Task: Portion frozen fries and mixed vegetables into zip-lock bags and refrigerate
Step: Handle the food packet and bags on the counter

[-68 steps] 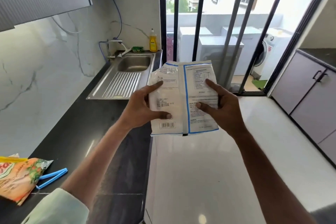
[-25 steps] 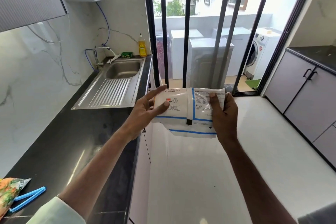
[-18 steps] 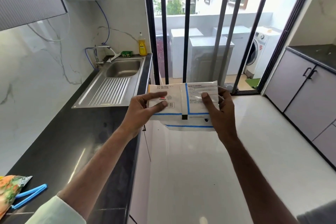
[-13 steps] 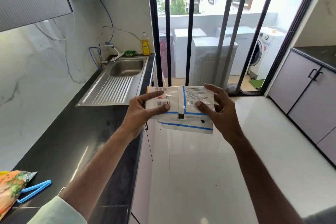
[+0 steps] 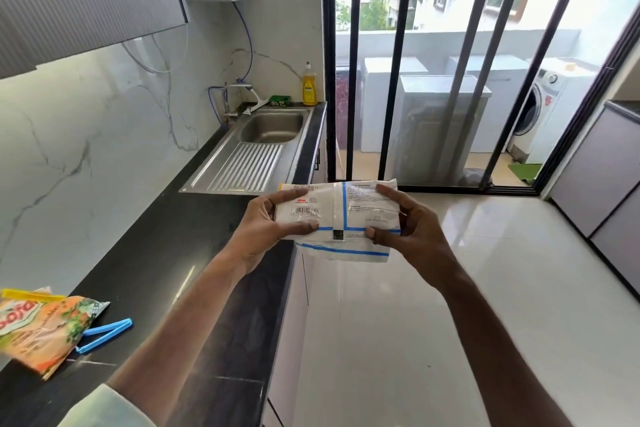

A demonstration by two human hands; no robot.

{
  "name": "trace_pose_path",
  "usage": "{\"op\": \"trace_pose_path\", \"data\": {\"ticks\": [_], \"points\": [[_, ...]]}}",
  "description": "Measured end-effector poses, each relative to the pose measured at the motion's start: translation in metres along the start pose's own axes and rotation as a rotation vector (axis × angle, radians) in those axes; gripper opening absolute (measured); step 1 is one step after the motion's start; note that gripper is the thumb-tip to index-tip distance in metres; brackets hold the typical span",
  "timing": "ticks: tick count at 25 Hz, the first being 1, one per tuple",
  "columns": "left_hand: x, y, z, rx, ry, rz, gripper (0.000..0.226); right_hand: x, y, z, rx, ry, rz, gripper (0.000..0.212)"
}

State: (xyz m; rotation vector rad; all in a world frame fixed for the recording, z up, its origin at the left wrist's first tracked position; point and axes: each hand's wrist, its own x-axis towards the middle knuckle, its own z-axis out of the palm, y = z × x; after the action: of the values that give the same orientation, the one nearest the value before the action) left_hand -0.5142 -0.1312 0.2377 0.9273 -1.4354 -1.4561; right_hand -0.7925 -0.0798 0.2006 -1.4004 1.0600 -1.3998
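White crinkled plastic with thin blue lines makes up the frozen food packet [image 5: 346,215], a flat oblong held up in the air just past the front edge of the countertop [image 5: 156,253], above the glossy pale floor tiles [image 5: 450,322]. Its long axis runs left to right. The printed back faces the camera, with a barcode on the left half, small text on the right half and a straight seam down the middle. A limp flap with a blue stripe hangs below the lower edge.

The left hand [image 5: 266,225] grips the packet's left end, thumb laid across the front near the bottom, forefinger along the top edge. The right hand [image 5: 412,229] pinches the right end, forefinger on the top edge and thumb curled onto the front low down.

The countertop is dark polished stone, long and narrow, set against a white veined marble wall [image 5: 86,132]. At its near left corner lies an orange mixed vegetables bag [image 5: 41,326], wrinkled and shiny, with a yellow strip at its top. A blue plastic bag clip [image 5: 104,334], opened in a narrow V, touches the bag's right side. Toward the far end a stainless steel sink [image 5: 242,166] is sunk in, its drainboard ribbed. A yellow dish soap bottle [image 5: 309,88] stands upright at the far right corner behind the basin.
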Motion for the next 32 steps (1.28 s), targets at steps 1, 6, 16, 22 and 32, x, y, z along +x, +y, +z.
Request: {"op": "trace_pose_path", "data": {"ticks": [1,6,16,22,32], "points": [[-0.002,0.000,-0.005,0.028,-0.021,-0.024,0.068,0.001,0.002,0.003,0.003,-0.015,-0.001,0.077],[-0.007,0.002,-0.013,0.186,-0.069,-0.042,0.074,0.009,0.007,0.013,-0.079,-0.060,-0.054,0.075],[-0.003,0.002,-0.011,-0.137,0.065,0.063,0.062,0.012,0.008,0.021,-0.150,0.017,-0.187,0.064],[-0.006,0.004,-0.020,0.000,-0.015,-0.004,0.053,0.006,0.013,0.001,0.188,-0.027,0.032,0.060],[-0.014,-0.001,-0.018,0.148,-0.157,0.042,0.066,0.000,0.014,0.011,0.014,-0.128,0.047,0.082]]}}
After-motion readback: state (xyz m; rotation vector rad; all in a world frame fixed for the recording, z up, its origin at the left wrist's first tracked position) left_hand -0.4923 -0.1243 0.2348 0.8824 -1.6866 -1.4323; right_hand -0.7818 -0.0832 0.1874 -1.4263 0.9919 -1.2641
